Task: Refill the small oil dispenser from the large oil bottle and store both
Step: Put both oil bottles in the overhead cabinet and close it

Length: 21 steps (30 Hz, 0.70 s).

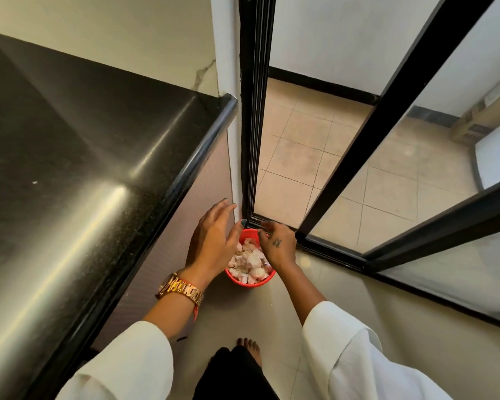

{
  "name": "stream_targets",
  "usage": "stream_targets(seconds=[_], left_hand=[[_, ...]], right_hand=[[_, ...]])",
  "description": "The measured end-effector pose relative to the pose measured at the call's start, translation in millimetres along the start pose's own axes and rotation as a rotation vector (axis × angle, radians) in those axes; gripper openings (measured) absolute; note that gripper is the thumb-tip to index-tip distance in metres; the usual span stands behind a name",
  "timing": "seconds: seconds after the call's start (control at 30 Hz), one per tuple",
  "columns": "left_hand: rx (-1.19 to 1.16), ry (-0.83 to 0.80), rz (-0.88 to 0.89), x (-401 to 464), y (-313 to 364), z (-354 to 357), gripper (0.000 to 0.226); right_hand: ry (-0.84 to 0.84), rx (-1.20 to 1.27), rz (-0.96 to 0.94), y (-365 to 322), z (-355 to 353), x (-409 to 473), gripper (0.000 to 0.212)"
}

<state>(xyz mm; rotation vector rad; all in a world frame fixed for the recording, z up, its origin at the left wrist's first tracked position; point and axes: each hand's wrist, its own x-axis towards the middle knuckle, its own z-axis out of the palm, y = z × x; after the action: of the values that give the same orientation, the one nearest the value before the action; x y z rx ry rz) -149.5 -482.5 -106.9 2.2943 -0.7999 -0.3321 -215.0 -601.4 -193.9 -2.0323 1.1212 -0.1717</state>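
Red plastic bin (250, 277) stands on the floor (243, 319) in the corner by the black table (84, 145) and the sliding door frame (254, 111), full of crumpled paper scraps (250, 262). Both hands hang above it: the left hand (214, 238) spread with relaxed fingers, the right hand (279, 245) loosely curled, holding nothing visible. Neither oil container is in sight.

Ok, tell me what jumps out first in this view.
A red bin full of pale scraps sits on the floor in the corner by the black door frame. Both hands hover over it, left hand open, right hand loosely curled. A glossy black counter fills the left.
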Motion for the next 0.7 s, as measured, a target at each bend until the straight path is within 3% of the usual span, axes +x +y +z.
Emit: stream_targets(seconds=[0.13,0.37,0.7], left_hand=[[0.049,0.001,0.063,-8.0,17.9,-15.3,0.047],[0.011,0.169,0.223,-18.5,79.7,-82.6,0.052],[-0.016,0.483,0.31,-49.5,115.3,-218.0,0.054]], right_hand=[[0.08,0.103,-0.057,-24.7,-29.3,-21.2,0.035],[0.259,0.402,-0.172,-112.6,-99.1,-77.7,0.042],[0.223,0.648,-0.42,-247.4,-138.0,-131.5,0.037]])
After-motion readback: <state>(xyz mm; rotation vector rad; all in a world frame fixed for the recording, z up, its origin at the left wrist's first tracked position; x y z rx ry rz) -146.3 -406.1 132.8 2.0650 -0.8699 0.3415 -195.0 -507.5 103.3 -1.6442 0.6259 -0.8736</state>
